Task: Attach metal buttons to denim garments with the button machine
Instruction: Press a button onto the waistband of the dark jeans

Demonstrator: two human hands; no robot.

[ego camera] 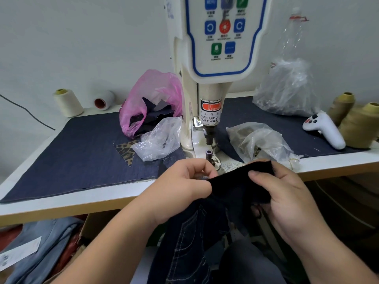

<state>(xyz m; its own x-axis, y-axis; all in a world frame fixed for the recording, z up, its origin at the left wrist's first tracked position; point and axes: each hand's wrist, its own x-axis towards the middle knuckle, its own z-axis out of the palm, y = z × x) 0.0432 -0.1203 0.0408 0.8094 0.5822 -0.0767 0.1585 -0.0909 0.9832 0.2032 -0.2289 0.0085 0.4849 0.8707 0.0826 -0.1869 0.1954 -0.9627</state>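
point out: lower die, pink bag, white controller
lower die (209, 153): head view, its dark top post.
pink bag (151, 89): head view, upper side.
white controller (326, 128): head view, middle of its body.

Four thread cones (68, 103), four plastic bags (158, 138), two hands (184, 187), one button machine (207, 78), one white controller (324, 130), one dark garment (235, 185).

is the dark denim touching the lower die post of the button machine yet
Apart. The head view shows both hands, left hand and right hand, gripping the dark denim nearer the camera, with bare machine base visible between the fabric and the lower die post.
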